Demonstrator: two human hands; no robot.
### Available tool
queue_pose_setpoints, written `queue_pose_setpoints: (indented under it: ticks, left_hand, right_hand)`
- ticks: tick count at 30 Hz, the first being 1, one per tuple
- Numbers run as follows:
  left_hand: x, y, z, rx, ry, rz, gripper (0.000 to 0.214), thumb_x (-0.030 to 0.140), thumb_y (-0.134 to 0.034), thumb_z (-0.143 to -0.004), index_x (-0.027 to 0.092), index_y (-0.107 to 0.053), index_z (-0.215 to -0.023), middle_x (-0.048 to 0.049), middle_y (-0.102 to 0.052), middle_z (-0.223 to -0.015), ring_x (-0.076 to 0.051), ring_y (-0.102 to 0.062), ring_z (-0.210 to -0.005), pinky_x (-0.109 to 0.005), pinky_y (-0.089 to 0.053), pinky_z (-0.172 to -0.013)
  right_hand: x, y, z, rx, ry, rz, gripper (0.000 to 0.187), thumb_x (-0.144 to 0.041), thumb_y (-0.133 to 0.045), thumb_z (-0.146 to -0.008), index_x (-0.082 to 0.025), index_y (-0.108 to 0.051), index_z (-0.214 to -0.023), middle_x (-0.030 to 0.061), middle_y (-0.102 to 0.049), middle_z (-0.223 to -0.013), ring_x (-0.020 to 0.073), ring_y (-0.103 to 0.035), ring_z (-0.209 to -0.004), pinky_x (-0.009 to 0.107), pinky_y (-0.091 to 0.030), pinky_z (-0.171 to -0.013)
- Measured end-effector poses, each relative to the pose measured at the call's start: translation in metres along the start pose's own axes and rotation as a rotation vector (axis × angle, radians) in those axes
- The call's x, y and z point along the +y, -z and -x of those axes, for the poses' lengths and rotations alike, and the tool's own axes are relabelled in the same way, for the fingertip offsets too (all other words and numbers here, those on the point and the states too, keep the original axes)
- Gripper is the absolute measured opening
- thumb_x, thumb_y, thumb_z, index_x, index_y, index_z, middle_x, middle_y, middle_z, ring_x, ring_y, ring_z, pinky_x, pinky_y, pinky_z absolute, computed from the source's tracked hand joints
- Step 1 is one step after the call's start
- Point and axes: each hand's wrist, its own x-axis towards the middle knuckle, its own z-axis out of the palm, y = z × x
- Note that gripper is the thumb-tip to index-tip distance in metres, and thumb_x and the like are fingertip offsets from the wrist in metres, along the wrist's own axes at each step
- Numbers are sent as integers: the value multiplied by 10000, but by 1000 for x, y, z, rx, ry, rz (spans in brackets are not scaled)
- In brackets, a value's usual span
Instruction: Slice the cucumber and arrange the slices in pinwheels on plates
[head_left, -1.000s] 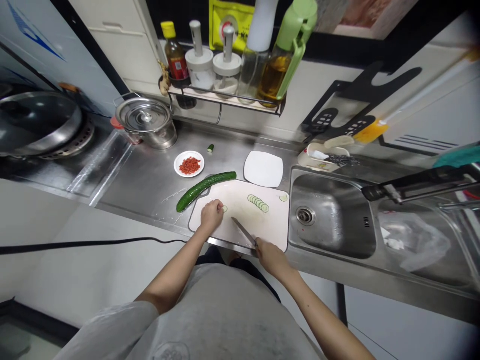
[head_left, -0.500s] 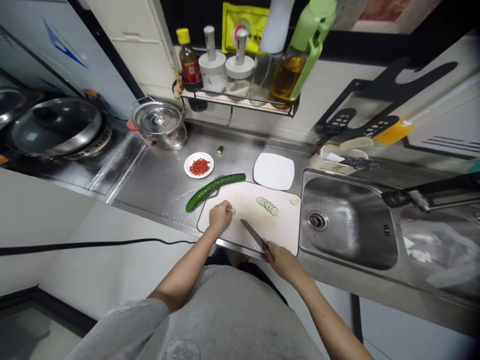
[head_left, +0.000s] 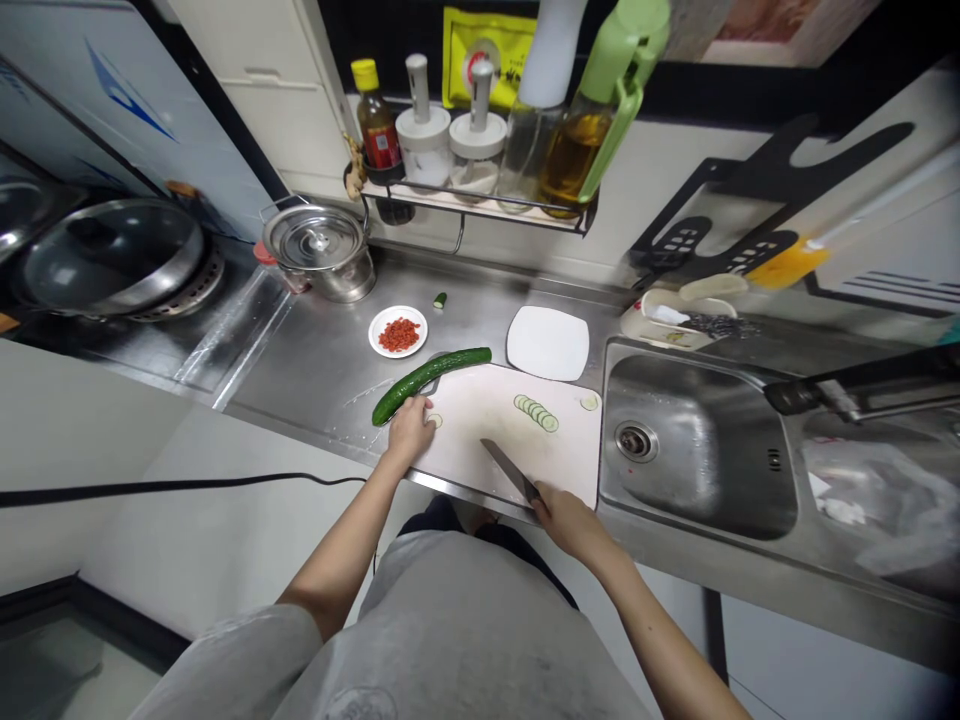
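A pale cutting board (head_left: 487,445) lies on the steel counter in front of me. My left hand (head_left: 409,430) is closed at the board's left edge, next to a thin cucumber slice (head_left: 434,421) and close to the lower end of a whole cucumber (head_left: 427,377). What its fingers hold, if anything, is hidden. My right hand (head_left: 564,518) grips the handle of a knife (head_left: 510,470), whose blade rests on the board pointing up-left. A row of cucumber slices (head_left: 535,411) lies on the board's right half, with a single slice (head_left: 589,402) at the far right corner.
A small dish of red bits (head_left: 398,331) and a white square plate (head_left: 547,343) sit behind the board. A lidded steel pot (head_left: 319,246) and a wok (head_left: 112,255) stand at the left. The sink (head_left: 697,445) is at the right. Bottles fill a wall rack (head_left: 480,195).
My left hand has moved left along the board toward the cucumber's lower end. The right hand and knife stay almost where they were. Earlier the view shifted left.
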Motion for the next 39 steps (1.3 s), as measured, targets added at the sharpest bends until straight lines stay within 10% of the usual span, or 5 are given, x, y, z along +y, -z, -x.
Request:
queue_pose_setpoints:
  ticks: [11, 27, 39]
  left_hand:
    - [8, 0, 5, 71, -76, 115, 177, 255, -553, -809, 219, -664, -941, -51, -592, -936, -187, -575, -901, -296, -442, -829]
    - [170, -83, -3, -128, -637, -20, 333, 261, -434, -899, 248, -578, -1199, -71, -537, -1057, -216, -523, -1006, -350, -418, -866]
    - [180, -93, -7, -126, -702, -152, 262, 230, -389, -922, 209, -626, -1031, -85, -529, -1035, -219, -515, -943, -368, -382, -812]
  right_hand:
    - [5, -9, 1, 133, -38, 25, 290, -283, -349, -956, -196, -553, -1144, 87, -686, -931, 210, -631, -891, 250, -313, -642]
    - [81, -23, 31, 563, -367, -240, 386, -351, -315, -944, -137, -568, -1142, 129, -712, -909, 246, -671, -872, 273, -415, -700]
    - [101, -42, 28, 589, -280, -380, 488, -489, -261, -898, -164, -591, -1053, 137, -718, -902, 270, -678, -832, 301, -456, -681]
